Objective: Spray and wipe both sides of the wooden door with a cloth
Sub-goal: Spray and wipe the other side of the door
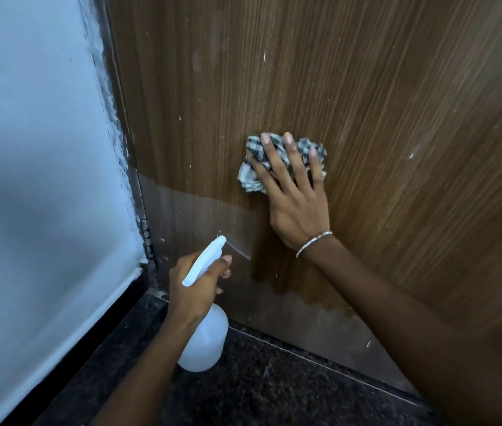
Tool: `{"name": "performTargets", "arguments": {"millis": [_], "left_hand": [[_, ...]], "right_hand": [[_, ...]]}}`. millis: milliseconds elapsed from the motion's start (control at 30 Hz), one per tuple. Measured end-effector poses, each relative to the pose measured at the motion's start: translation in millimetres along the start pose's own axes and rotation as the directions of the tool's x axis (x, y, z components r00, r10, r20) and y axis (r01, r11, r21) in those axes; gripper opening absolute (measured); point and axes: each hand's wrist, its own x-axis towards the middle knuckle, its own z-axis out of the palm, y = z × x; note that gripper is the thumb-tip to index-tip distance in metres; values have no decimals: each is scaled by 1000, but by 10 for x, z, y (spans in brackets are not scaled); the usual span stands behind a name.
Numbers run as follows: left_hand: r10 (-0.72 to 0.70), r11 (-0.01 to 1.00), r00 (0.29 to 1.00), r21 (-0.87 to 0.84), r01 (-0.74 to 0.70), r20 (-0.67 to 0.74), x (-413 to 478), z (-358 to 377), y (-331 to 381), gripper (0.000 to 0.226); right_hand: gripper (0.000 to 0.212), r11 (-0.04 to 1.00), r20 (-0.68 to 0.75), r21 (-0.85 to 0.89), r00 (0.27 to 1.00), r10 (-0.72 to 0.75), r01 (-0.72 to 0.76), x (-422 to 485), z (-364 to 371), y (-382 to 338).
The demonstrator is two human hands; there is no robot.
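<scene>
A person cleans a wooden door [397,118]: R hand [297,204], fingers spread & straight, presses a checked cloth [251,179] flat vs. the door's mid-panel. L hand [195,287] grips a white spray bottle [205,342] just in front of the door's lower part, finger on trigger, nozzle aimed at a dark wet patch [277,272] on the door below the cloth. A pale wall [43,149] stands left of the door; dark stone floor [258,379] at its foot.

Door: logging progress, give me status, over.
Left grip holds spray bottle, spraying low on door. Right grip presses cloth flat against door. Nothing in the way.
</scene>
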Motion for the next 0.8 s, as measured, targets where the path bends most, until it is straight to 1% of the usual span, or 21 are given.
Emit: {"name": "performTargets", "arguments": {"millis": [33,67,100,133,167,200,233,267,300,367,400,433,467,533,600,633,667,733,800], "left_hand": [[7,1000,1000,-4,-7,-2,-2,-20,20,19],[13,1000,1000,-7,-13,-3,-5,-38,31,18],[19,1000,1000,-9,-19,-2,-7,-55,41,16],[17,1000,1000,-13,-18,-5,-13,-91,35,14],[13,1000,1000,-21,-13,-12,-21,-120,34,14],[5,999,1000,-33,-6,-26,-29,-161,31,17],[-6,999,999,-42,5,-39,-41,-199,34,22],[-21,998,998,-52,19,-53,-53,-227,42,27],[-28,998,998,-56,25,-57,-69,-270,67,28],[-21,997,998,-76,16,-56,-104,-349,123,24],[-12,997,999,-82,8,-52,-118,-392,151,21],[0,997,999,-82,-3,-43,-127,-427,180,18],[13,997,999,-80,-16,-34,-132,-478,204,15],[29,995,999,-90,-32,-30,-129,-555,236,11],[25,995,998,-98,-30,-52,-109,-599,248,9],[16,995,998,-102,-23,-66,-107,-617,267,9],[8,995,997,-103,-16,-79,-101,-631,281,11],[4,993,995,-115,-16,-103,-95,-660,344,16],[8,991,991,-132,-26,-135,-82,-691,425,19]], "right_hand": [[62,1000,-3,-5,1000,-29,29,-75,73,-73],[63,995,21,-16,995,-103,103,-213,177,-156],[64,975,70,-36,974,-216,219,-406,316,-242],[64,931,144,-48,925,-353,363,-636,448,-347],[64,862,245,-36,840,-483,506,-864,545,-450],[64,786,361,-4,734,-575,618,-1053,592,-559],[64,725,468,29,632,-618,688,-1200,615,-643],[64,690,538,54,561,-629,722,-1291,619,-697],[64,677,574,65,528,-626,733,-1339,606,-746],[64,660,582,65,509,-635,749,-1322,568,-748],[64,659,581,53,513,-631,750,-1265,551,-722],[63,671,568,29,540,-621,741,-1173,542,-678],[63,703,539,8,589,-602,711,-1027,512,-622],[63,805,429,-25,734,-526,592,-629,390,-491],[67,907,305,-101,881,-362,408,-157,214,-357],[68,944,244,-118,930,-274,309,87,120,-306],[67,971,198,-113,963,-185,210,304,28,-267],[63,992,167,-96,984,-59,76,601,-109,-231],[62,994,170,-98,985,-23,40,704,-160,-248]]}}
